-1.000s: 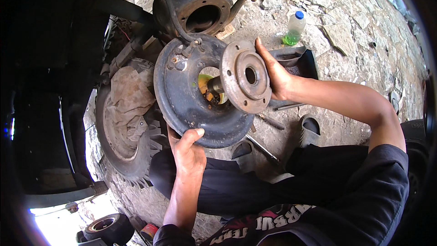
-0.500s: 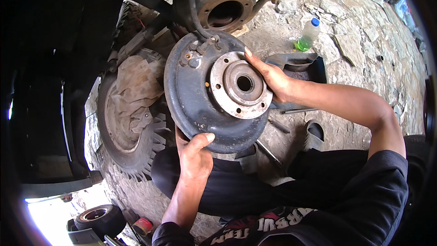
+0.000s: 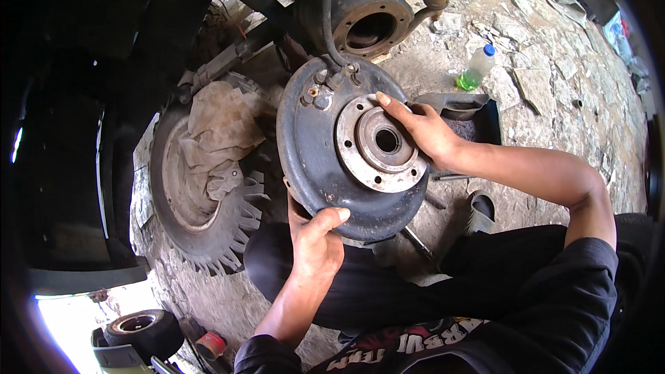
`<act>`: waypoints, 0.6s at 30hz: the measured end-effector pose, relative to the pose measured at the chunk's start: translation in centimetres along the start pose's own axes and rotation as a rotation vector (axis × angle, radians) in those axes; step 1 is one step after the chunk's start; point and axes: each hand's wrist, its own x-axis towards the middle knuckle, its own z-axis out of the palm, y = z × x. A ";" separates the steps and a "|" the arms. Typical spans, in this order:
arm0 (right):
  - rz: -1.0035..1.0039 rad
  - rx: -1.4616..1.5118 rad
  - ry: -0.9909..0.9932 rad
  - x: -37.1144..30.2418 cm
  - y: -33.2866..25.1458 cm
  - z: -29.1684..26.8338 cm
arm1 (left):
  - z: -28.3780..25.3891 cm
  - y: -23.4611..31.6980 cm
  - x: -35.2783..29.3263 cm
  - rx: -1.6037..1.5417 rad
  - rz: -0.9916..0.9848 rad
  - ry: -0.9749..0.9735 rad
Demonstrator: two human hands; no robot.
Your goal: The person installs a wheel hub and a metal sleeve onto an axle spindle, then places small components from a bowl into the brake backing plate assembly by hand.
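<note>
Between my hands is a round, dark brake backing plate [image 3: 308, 152], tilted, with a bare metal flange [image 3: 350, 166] around a central bore. My left hand [image 3: 317, 246] grips its lower left rim, thumb on the front face and fingers hidden behind. On the right, my right hand [image 3: 433, 135] is closed around the flange's edge, thumb lying over its upper face. A black hose [image 3: 325, 14] runs down to fittings at the plate's top. Just beyond it hangs a dark axle housing [image 3: 350, 3] with a round opening and bolt holes, apart from the flange.
A large treaded wheel [image 3: 170, 187] with a cloth [image 3: 225, 121] over it stands left. At right are a bottle of green liquid [image 3: 478, 69] and a dark tray [image 3: 493, 121] on stony ground. A metal bar [image 3: 418, 244] lies by my legs; a small wheel [image 3: 142, 329] sits lower left.
The backing plate and both hands appear farther right and slightly lower in the picture. The surroundings shift similarly, so the view has moved too. Both hands keep their grip.
</note>
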 end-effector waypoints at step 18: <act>-0.376 -1.182 0.118 -1.7 -5.6 1.9 | -1.6 1.7 -0.3 -0.223 -0.194 -0.030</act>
